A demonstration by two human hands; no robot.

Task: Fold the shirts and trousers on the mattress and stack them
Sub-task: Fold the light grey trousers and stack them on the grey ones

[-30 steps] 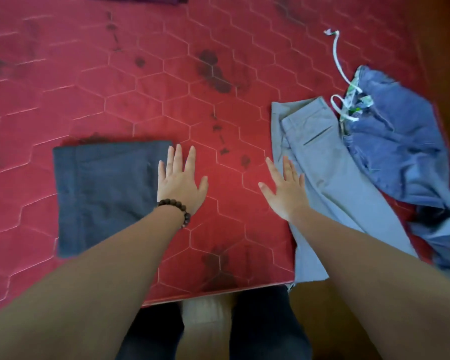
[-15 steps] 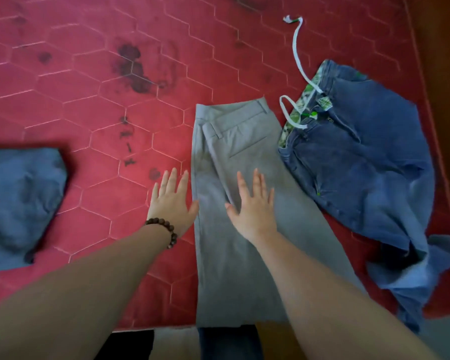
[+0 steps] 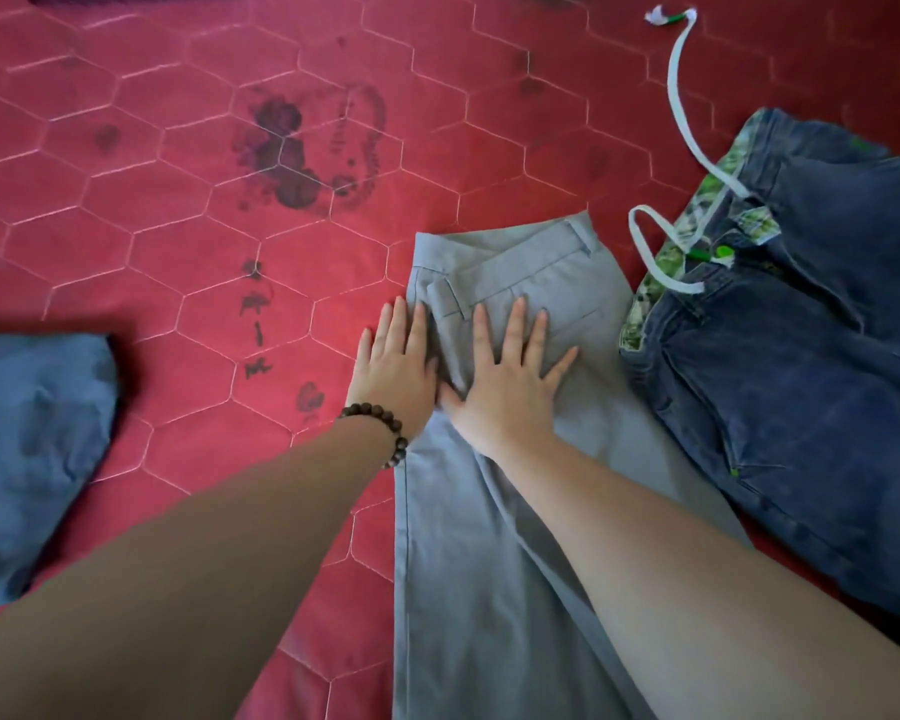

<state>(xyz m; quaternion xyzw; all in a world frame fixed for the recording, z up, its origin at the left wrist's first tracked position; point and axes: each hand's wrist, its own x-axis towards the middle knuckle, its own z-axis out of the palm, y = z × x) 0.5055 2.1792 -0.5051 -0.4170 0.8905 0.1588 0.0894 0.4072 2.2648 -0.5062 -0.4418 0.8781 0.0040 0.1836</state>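
Grey trousers [image 3: 494, 537] lie lengthwise down the middle of the frame on a red quilted mattress [image 3: 178, 210], waistband toward the top, legs running off the bottom edge. Both hands press flat on them just below the waistband. The left hand [image 3: 393, 374], with a dark bead bracelet [image 3: 378, 426] at the wrist, rests half on the trousers' left edge and half on the mattress, fingers straight and together, gripping nothing. The right hand [image 3: 505, 384] lies touching it, fingers spread wide on the cloth, also gripping nothing. Blue jeans [image 3: 801, 387] with a white drawstring [image 3: 684, 116] lie rumpled at the right, just beside the trousers. At the left edge sits a folded blue garment [image 3: 32, 449].
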